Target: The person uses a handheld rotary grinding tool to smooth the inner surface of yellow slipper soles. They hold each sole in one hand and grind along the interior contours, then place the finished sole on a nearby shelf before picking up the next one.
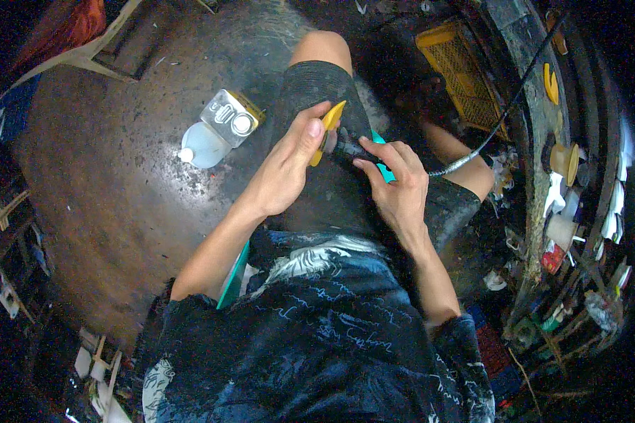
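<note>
My left hand (296, 151) grips a curved, flat yellow piece (334, 114), holding it upright above my dark shorts, thumb along its side. My right hand (395, 173) is closed around a dark hand-held tool (353, 148) with a cable (458, 166) running off to the upper right. The tool's front end is beside the yellow piece's inner side; whether they touch I cannot tell. A teal surface (385, 170) shows behind my right hand, between my legs.
A clear plastic container (222, 113) and a translucent jug with a white cap (202, 148) are on the floor (127, 211) at left. A yellow crate (458, 77) lies upper right. A cluttered ledge along the right holds yellow pieces (550, 83) and a spool (564, 162).
</note>
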The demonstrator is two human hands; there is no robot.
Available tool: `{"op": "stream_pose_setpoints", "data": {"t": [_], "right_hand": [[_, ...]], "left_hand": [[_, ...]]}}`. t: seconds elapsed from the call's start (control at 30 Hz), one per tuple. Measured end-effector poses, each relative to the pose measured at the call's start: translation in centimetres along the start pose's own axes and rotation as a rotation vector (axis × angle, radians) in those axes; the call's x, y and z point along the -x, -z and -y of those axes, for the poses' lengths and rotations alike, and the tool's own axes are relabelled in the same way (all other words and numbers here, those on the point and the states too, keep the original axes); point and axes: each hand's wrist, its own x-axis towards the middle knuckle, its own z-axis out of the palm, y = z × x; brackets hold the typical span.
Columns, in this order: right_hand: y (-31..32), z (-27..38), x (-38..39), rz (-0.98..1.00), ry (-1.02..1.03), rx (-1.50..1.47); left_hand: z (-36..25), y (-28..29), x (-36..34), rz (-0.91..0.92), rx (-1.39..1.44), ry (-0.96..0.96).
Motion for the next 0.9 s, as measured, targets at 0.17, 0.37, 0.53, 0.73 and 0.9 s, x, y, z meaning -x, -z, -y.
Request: {"op": "stream_pose_setpoints", "data": {"t": [0.17, 0.37, 0.53, 0.73, 0.9], "right_hand": [[0.2, -0.1, -0.4, -0.041, -0.013, -0.002], [0.6, 0.1, 0.1, 0.021, -0.015, -0.058], [0.7, -0.5, -0.7, -0.028, -0.026, -0.056], [0.5, 0.3, -0.1, 0.017, -0.024, -0.024], [0.6, 0.1, -0.2, -0.029, -0.03, -0.061]], "left_hand": [[0.3, -0.3, 0.1, -0.012, -0.005, -0.026], [0.9, -0.3, -0.4, 0.045, 0.13, -0.118], [1.6, -0.3, -0.5, 0.031, 0.096, -0.168], [1.9, -0.5, -0.9, 0.095, 0.265, -0.214], [2.4, -0.7, -0.8, 0.099, 0.246, -0.277]]}}
